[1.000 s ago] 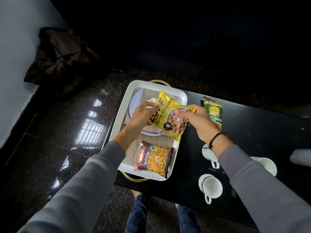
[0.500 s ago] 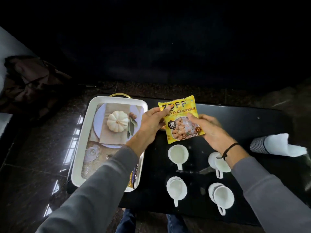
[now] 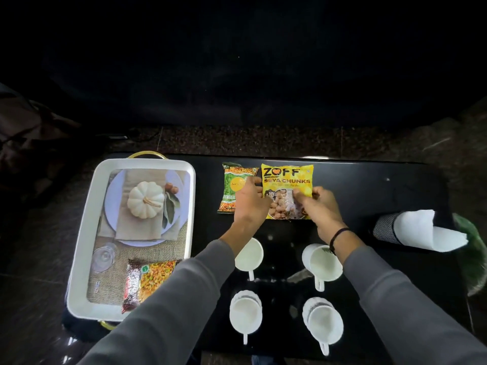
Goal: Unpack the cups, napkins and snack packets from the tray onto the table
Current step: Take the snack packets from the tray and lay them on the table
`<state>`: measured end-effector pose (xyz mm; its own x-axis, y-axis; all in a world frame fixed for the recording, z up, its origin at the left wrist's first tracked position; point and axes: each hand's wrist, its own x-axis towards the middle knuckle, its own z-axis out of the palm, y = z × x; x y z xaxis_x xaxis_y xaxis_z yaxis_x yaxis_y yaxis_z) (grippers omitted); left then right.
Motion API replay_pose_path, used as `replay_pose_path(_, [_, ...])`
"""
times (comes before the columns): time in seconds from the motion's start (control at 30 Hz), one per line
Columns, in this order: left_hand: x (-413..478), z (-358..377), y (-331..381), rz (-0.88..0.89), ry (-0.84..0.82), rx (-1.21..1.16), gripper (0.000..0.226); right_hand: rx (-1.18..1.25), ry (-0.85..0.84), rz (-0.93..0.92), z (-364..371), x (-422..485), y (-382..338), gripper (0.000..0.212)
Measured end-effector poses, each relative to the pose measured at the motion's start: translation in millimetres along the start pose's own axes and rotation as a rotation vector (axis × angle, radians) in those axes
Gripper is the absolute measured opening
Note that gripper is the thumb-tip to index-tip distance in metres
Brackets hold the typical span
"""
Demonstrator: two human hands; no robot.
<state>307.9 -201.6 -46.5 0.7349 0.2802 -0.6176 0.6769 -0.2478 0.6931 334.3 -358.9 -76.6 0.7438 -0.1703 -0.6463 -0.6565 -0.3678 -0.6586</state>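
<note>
Dim, top-lit scene. The upper half falls to near black, with no detail recoverable. Light from above reaches the centre, where the white tray [image 3: 87,233] and cups [image 3: 245,316] are the brightest areas, their interiors close to washed out. The glossy black counter [image 3: 369,185] carries small specular glints and faint reflections of the cups. Lettering on the yellow packet [image 3: 287,177] is sharp and legible. Wide-angle distortion bows the counter's far edge. Toward the right margin the white napkin [image 3: 427,227] softens and a green object [image 3: 471,259] smears into blur. The grey sleeves [image 3: 163,312] at the bottom are also soft.
</note>
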Motion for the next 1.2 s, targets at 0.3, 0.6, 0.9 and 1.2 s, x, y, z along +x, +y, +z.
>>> replay_pose_path(0.3, [-1.7, 3.1, -0.8, 0.029, 0.011, 0.063, 0.054, -0.17, 0.006, -0.099, -2.1, -1.8, -5.0, 0.03])
replay_pose_path(0.6, [-12.5, -7.6, 0.1, 0.048, -0.002, 0.052, 0.045, -0.392, 0.057, -0.244, -4.8, -17.2, -12.3, 0.032])
replay_pose_path(0.9, [-47.5, -70.3, -5.5, 0.086, 0.028, 0.051, 0.042, -0.572, 0.04, -0.384, 20.9, -81.0, -50.0, 0.044])
replay_pose_path(1.2, [-76.8, -207.9, -99.6, -0.088, 0.124, 0.193, 0.023, -0.582, -0.239, -0.495, 144.5, -157.3, -59.7, 0.02])
